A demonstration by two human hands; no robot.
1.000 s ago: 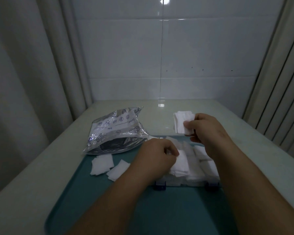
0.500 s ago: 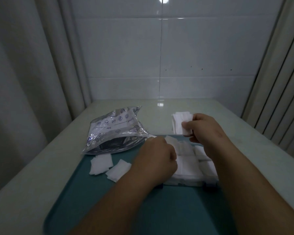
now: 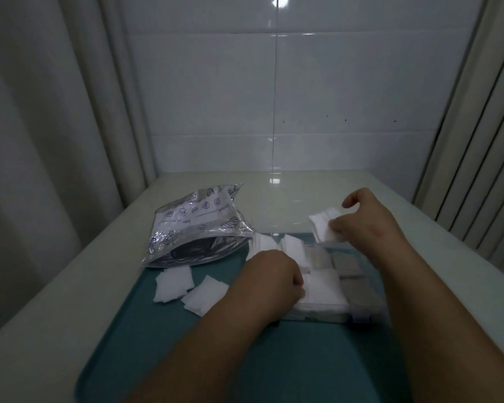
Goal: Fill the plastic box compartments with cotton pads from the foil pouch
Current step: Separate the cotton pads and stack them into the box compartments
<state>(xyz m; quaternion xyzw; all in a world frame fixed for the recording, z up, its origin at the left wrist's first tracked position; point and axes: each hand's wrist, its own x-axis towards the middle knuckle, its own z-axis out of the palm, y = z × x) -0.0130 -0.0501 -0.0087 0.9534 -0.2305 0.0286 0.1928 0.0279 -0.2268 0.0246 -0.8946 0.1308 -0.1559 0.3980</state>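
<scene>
The foil pouch (image 3: 198,225) carries upside-down print: you can read "Date" and "Content" beside blank lines, with a row of small round icons and leaf drawings. Nothing else on it is legible. It is crinkled silver, lying at the far left corner of the teal tray (image 3: 157,359) on the pale bench (image 3: 56,315), with its dark mouth open toward you.

Just right of it on the tray sits the clear plastic box (image 3: 361,312). Its left compartments are packed with white square cotton pads (image 3: 323,289); the right ones look grey and dim.

Your left grip (image 3: 271,280) curls down onto those pads, and I cannot tell whether it holds one. Your right grip (image 3: 364,219) pinches a small stack of pads (image 3: 322,226) above the box's far edge. Two loose pads (image 3: 173,283) lie on the tray below the pouch.
</scene>
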